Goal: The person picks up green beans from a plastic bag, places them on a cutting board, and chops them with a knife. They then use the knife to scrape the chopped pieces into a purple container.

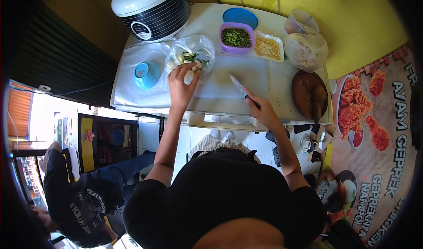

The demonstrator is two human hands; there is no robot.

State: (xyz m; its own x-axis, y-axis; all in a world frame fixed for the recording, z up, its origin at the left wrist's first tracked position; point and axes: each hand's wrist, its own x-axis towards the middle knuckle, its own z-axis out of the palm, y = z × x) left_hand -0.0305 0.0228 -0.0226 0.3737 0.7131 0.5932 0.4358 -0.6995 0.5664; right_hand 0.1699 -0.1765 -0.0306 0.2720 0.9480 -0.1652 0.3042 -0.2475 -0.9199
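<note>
My left hand [181,84] reaches over a clear plastic bag [207,51] holding white pieces and green chilies [190,59]; its fingers touch a white piece [199,65], and I cannot make out whether they grip it. In my right hand [261,109] is a knife [238,85] with a dark handle, its blade pointing up and left above the white cutting board [253,75]. Behind the board stand a purple container [236,49] of chopped green pieces and a white tray [269,46] of chopped pale pieces.
A blue bowl [147,74] sits left of the bag, before a rice cooker [152,13]. Rightward are a stone mortar [304,95] with pestle, a filled plastic bag [305,51] and a clear tub [303,22]. A blue lid [240,17] lies behind. Other people are at both sides.
</note>
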